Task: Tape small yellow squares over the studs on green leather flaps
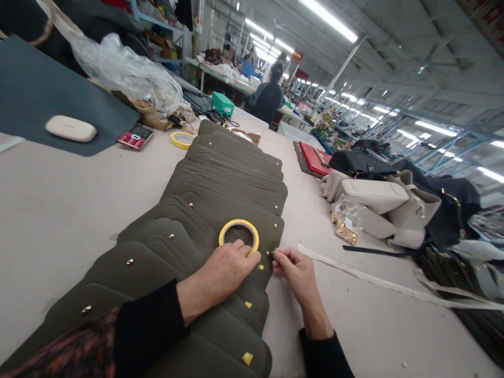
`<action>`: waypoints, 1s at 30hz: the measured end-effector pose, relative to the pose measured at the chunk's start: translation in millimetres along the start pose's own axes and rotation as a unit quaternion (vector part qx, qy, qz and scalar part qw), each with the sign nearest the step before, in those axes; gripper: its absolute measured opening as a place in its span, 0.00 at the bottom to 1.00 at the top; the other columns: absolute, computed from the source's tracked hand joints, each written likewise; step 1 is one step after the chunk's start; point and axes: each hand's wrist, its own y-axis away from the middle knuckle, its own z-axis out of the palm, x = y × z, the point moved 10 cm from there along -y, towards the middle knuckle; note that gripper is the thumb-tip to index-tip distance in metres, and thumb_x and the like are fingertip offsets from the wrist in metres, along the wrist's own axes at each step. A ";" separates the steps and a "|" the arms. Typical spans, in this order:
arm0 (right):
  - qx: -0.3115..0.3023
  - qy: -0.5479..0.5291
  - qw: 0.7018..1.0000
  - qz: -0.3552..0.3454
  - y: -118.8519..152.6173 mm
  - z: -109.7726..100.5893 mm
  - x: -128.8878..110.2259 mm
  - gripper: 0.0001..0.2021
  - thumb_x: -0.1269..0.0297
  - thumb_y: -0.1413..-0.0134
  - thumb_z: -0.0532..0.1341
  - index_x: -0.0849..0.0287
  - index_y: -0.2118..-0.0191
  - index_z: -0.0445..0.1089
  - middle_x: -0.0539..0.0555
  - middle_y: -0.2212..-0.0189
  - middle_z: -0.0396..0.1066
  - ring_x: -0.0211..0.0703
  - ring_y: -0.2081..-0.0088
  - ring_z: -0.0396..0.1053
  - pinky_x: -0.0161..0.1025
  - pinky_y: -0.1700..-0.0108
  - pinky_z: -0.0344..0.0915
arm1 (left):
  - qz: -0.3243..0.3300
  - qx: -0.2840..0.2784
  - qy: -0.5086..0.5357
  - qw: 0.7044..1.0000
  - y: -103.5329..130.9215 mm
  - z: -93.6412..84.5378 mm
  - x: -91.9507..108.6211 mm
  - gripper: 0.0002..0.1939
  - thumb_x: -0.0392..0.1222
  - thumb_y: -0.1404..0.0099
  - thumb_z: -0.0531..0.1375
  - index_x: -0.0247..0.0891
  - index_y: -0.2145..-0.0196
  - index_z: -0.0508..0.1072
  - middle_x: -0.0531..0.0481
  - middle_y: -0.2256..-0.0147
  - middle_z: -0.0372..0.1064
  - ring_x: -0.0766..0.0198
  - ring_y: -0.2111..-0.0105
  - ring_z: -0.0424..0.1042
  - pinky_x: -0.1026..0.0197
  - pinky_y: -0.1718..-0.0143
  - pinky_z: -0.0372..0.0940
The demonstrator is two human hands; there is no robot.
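Observation:
Overlapping olive-green panels (220, 205) with small gold-coloured studs form a long row on the table. My left hand (222, 273) lies over the panels, its fingers closed on the near edge of a yellow tape roll (222, 233). At the right edge of the panels my right hand (295, 270) is closed in a pinch beside a stud (268, 253); what its fingertips hold is too small to name. Small yellow tape pieces (247, 358) stick to the panels nearer me, along their right side.
Left, a white case (71, 128), a red calculator-like device (136, 137) and another yellow tape roll (182, 139) lie on the table (129, 184). Right are beige bags (378, 205), a bag of gold-coloured hardware (346, 228) and a pale strip (366, 276). A person (268, 100) sits farther back.

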 end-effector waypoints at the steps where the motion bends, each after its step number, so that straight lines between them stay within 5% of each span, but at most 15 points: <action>1: -0.009 0.020 1.000 -0.005 0.1 1.4 0.4 0.15 0.53 0.55 0.66 0.63 0.71 0.74 0.51 0.79 0.72 0.37 0.79 0.68 0.35 0.75 0.68 | 0.000 -0.019 -0.005 1.000 -1.5 3.8 -0.6 0.04 0.33 0.33 0.53 0.37 0.66 0.67 0.48 0.66 0.69 0.57 0.65 0.68 0.58 0.66 0.65; 12: -0.014 0.275 0.947 -0.164 4.6 19.4 -30.8 0.09 0.63 0.47 0.58 0.59 0.69 0.75 0.52 0.73 0.76 0.42 0.72 0.71 0.38 0.67 0.65 | 0.003 -0.041 0.012 0.999 0.6 9.1 -0.1 0.04 0.34 0.32 0.52 0.38 0.64 0.65 0.48 0.66 0.68 0.56 0.66 0.66 0.55 0.67 0.65; 19: -0.042 0.169 0.980 -0.097 3.6 13.4 -14.4 0.12 0.58 0.45 0.59 0.60 0.69 0.74 0.51 0.78 0.72 0.40 0.76 0.68 0.35 0.73 0.64 | -0.002 -0.046 0.016 0.999 -0.5 7.4 -1.2 0.05 0.35 0.31 0.52 0.38 0.64 0.66 0.48 0.66 0.68 0.57 0.66 0.67 0.56 0.67 0.65; 30: 0.005 0.330 0.920 -0.211 7.6 25.8 -37.6 0.07 0.65 0.45 0.57 0.58 0.67 0.73 0.53 0.71 0.77 0.43 0.70 0.73 0.38 0.66 0.66 | -0.001 -0.037 0.013 0.999 -0.7 9.1 -2.4 0.04 0.33 0.32 0.52 0.38 0.65 0.65 0.49 0.66 0.67 0.57 0.66 0.66 0.56 0.68 0.65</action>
